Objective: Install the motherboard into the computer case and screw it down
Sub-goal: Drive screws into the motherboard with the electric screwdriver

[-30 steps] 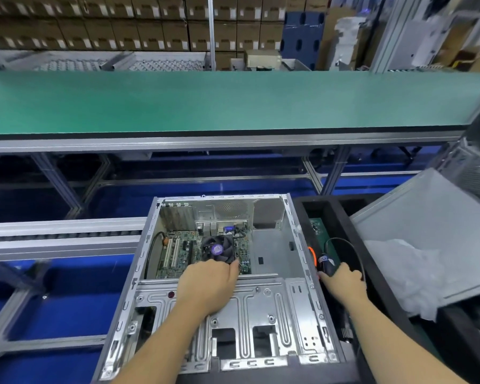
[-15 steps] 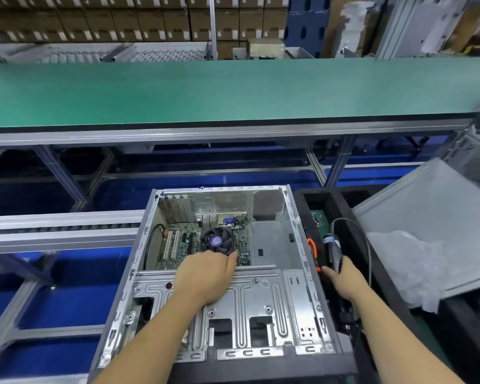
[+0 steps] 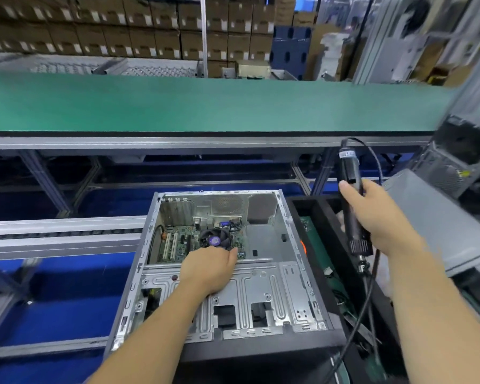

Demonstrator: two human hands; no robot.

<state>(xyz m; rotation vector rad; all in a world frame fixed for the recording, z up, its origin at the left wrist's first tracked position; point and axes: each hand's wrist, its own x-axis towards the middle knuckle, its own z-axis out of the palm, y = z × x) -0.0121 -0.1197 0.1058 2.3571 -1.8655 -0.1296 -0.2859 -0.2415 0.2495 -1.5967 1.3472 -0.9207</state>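
Note:
An open silver computer case lies on its side in front of me. A green motherboard with a black CPU fan sits on the case floor at the far left. My left hand rests over the drive cage, fingers curled at the board's near edge by the fan; what the fingers touch is hidden. My right hand is raised to the right of the case, closed around a black electric screwdriver held upright, tip down, its cable trailing downward.
A black foam tray with green boards stands right of the case. A grey panel and another case lie at the far right. A green conveyor belt runs across behind. Stacked cartons fill the background.
My right hand has lifted the screwdriver out of the black tray and raised it upright beside the case. My left hand has stayed at the motherboard's near edge.

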